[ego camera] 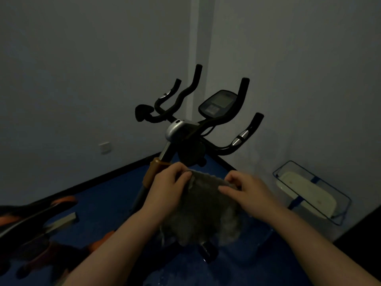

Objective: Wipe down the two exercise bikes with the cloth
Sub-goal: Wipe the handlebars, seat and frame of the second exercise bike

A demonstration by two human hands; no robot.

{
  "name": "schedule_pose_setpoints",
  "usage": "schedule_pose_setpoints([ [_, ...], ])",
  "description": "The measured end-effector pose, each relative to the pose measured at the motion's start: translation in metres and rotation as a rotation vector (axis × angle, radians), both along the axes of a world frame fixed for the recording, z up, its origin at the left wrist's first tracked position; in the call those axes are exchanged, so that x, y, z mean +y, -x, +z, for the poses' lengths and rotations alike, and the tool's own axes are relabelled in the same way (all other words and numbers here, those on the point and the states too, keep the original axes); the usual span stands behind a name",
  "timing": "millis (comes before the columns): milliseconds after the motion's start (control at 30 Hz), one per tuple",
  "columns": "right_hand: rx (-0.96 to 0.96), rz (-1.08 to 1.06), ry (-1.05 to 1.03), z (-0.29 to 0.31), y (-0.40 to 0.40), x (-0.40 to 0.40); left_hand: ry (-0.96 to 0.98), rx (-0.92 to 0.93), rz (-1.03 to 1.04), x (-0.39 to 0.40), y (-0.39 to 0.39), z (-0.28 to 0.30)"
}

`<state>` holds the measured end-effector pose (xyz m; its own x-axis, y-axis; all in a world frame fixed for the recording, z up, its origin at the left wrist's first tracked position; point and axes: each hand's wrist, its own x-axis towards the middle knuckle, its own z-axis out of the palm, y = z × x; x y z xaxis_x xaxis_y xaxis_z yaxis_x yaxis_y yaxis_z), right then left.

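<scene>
Cloth (203, 205) pinched by both hands, near bike (185, 137)

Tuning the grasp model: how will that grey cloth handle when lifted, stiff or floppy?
Likely floppy: the grey cloth sags in a loose bundle below the left hand and right hand, which pinch its top edge. Probably light, since fingertips alone hold it. Its fuzzy surface suggests a non-slip grip.

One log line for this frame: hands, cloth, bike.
hands: left hand and right hand pinch top edge | grey fuzzy cloth: hanging, spread | black exercise bike: untouched
</scene>
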<state>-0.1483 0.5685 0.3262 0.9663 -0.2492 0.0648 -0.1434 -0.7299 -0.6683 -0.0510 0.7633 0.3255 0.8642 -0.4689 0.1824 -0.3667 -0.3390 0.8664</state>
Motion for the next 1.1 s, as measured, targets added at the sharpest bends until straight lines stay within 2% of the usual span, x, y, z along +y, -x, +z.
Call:
schedule_pose_setpoints([
  [233, -0.063, -0.396, -0.572, -0.018, 0.007, 0.092, -0.009, 0.013, -0.209, 0.059, 0.008, -0.008],
  [333, -0.053, -0.448, -0.842, -0.018, 0.006, 0.138, -0.027, 0.033, -0.364, 0.088, 0.016, -0.022],
  [433, -0.045, -0.44, -0.929, -0.017, 0.01, 0.175, -0.077, -0.029, -0.473, 0.112, 0.027, -0.034],
  [500, -0.043, -0.407, -0.879, -0.019, 0.016, 0.192, -0.174, -0.049, -0.62, 0.125, 0.031, -0.036],
  [567, -0.068, -0.335, -0.698, -0.02, 0.024, 0.202, -0.183, -0.026, -0.738, 0.136, 0.034, -0.036],
  [600, -0.084, -0.295, -0.631, -0.02, 0.029, 0.203, -0.131, -0.006, -0.718, 0.143, 0.035, -0.034],
  [667, -0.084, -0.209, -0.569, -0.016, 0.038, 0.2, 0.018, 0.019, -0.519, 0.153, 0.034, -0.035],
  [733, -0.053, -0.101, -0.547, -0.007, 0.046, 0.193, 0.074, 0.028, -0.36, 0.159, 0.027, -0.041],
  [833, -0.044, -0.003, -0.532, 0.004, 0.055, 0.185, -0.115, 0.065, -0.542, 0.155, 0.021, -0.051],
  [900, -0.039, 0.001, -0.475, 0.011, 0.063, 0.182, -0.215, 0.022, -0.62, 0.148, 0.027, -0.057],
  [967, -0.041, 0.017, -0.399, 0.017, 0.071, 0.18, -0.244, 0.072, -0.616, 0.141, 0.035, -0.057],
  [1100, -0.075, 0.028, -0.307, 0.025, 0.087, 0.175, -0.312, 0.291, -0.579, 0.133, 0.043, -0.056],
])
